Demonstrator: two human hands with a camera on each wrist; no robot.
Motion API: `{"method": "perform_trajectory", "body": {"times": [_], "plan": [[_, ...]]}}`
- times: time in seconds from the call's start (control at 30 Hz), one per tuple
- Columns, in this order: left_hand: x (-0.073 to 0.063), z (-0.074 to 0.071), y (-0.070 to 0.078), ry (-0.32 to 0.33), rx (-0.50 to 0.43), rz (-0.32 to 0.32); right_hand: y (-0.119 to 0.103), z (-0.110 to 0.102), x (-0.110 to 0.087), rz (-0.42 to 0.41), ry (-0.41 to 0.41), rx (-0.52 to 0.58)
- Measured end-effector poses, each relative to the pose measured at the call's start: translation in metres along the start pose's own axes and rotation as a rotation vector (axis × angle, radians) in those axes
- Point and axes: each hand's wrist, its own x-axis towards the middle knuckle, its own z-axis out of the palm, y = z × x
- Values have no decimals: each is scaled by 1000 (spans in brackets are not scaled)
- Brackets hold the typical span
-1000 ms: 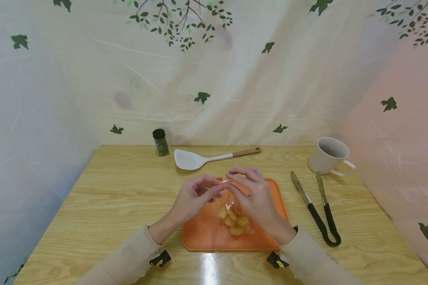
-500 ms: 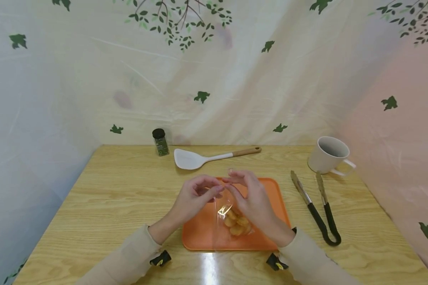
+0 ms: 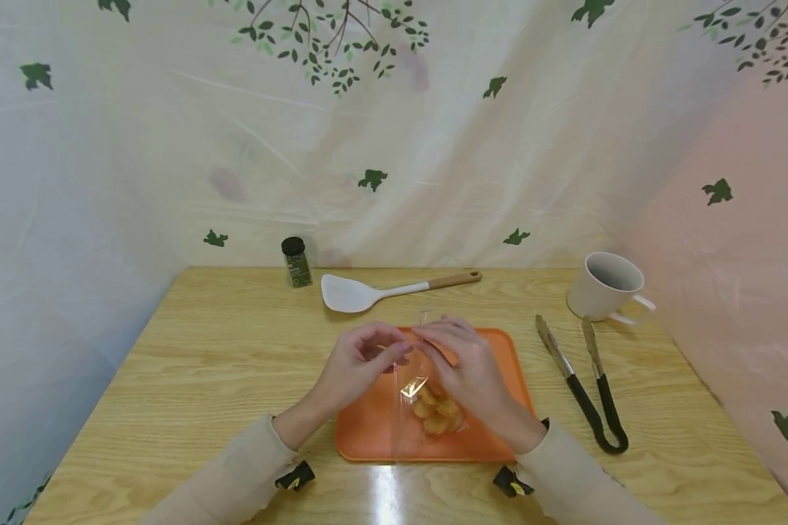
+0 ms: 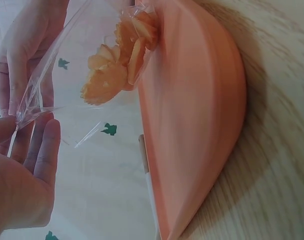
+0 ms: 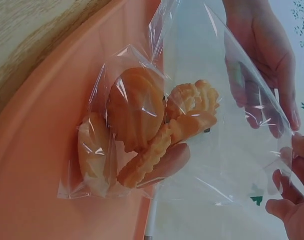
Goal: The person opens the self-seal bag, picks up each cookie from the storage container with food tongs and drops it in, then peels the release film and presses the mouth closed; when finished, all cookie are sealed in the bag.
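Note:
A clear plastic bag (image 3: 414, 386) of golden, ridged cookies (image 5: 136, 110) stands over an orange tray (image 3: 361, 437). My left hand (image 3: 368, 361) pinches the bag's upper edge between thumb and fingers. Opposite it, my right hand (image 3: 466, 368) pinches the same edge, fingertips close to those of the left. In the left wrist view the film stretches down from the fingertips to the cookies (image 4: 104, 77). The right wrist view shows the cookies gathered at the bag's bottom corner, with the upper part of the film flat and see-through.
Beyond the tray lies a white spatula (image 3: 351, 294) with a wooden handle, beside a black-capped spice jar (image 3: 297, 264). Black-handled tongs (image 3: 587, 405) lie right of the tray, near a white mug (image 3: 604, 288). A printed curtain (image 3: 433, 146) hangs behind the table (image 3: 236, 350).
My right hand's fingers have shifted slightly along the bag's edge and drawn closer together. The bag's film has moved, its shine changing; my left hand stays nearly still.

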Motion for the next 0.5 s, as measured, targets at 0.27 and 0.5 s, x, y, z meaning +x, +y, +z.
{"method": "perform_trajectory", "body": {"times": [0.27, 0.5], "plan": [[-1, 0, 0, 3, 4, -7, 2, -2, -1, -23, -13, 3], [0, -1, -1, 8, 8, -6, 3, -1, -1, -27, -13, -16]]}}
